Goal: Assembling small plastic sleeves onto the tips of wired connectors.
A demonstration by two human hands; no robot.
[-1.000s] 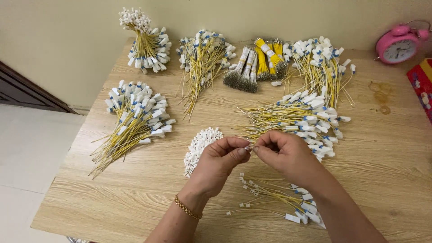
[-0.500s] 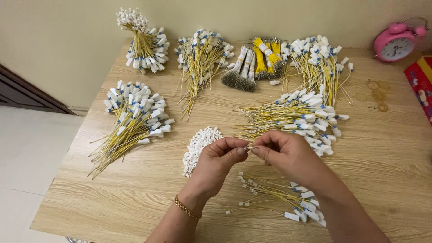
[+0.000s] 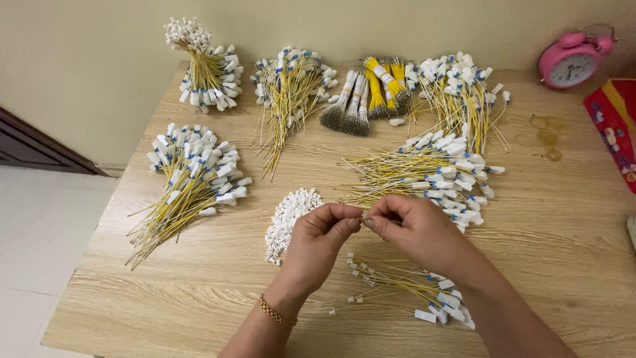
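My left hand (image 3: 320,242) and my right hand (image 3: 414,230) meet fingertip to fingertip above the wooden table (image 3: 199,298). Between the pinched fingers they hold a thin yellow wire; what is on its end is hidden by the fingers. A heap of small white connectors (image 3: 289,213) lies just left of my left hand. Under my right wrist lies a small bunch of yellow wires with white tags (image 3: 404,292). A larger loose pile of tagged yellow wires (image 3: 424,174) lies right behind my hands.
Bundles of tagged yellow wires lie at the left (image 3: 189,179), back left (image 3: 207,76), back middle (image 3: 288,93) and back right (image 3: 464,93). Grey and yellow bundles (image 3: 364,96) lie between them. A pink alarm clock (image 3: 570,61) and a red box (image 3: 613,126) stand at the right edge.
Both hands stay pinched together at the same spot; only the fingers shift slightly. The view has tilted a little.
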